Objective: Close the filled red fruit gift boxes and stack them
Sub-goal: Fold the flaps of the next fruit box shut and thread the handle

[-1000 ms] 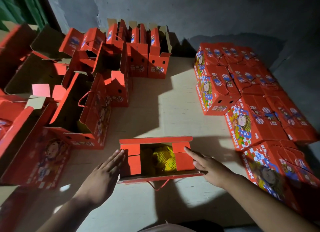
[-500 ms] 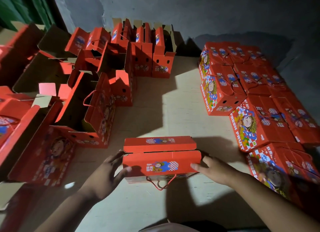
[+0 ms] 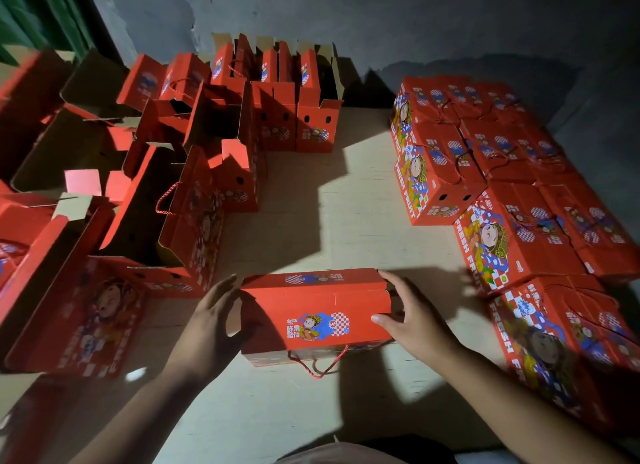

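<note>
A red fruit gift box [image 3: 317,311] stands on the pale table [image 3: 346,214] right in front of me, both top flaps folded down over it and a red cord handle [image 3: 317,366] hanging at its near side. My left hand [image 3: 211,325] grips the box's left end, fingers along the far corner and thumb on the near flap. My right hand [image 3: 412,316] grips the right end, fingers curled over the top edge and thumb against the near flap. The fruit inside is hidden.
Closed red boxes [image 3: 502,193] lie stacked in rows along the right side. Open boxes with raised flaps [image 3: 180,214] crowd the left, and more stand at the back [image 3: 294,117] against a grey wall. A green shutter [image 3: 41,23] is far left.
The box showed yellow fruit through its open top a second ago. Both long flaps have since come down over it, and my hands moved from the side flaps to the box's ends.
</note>
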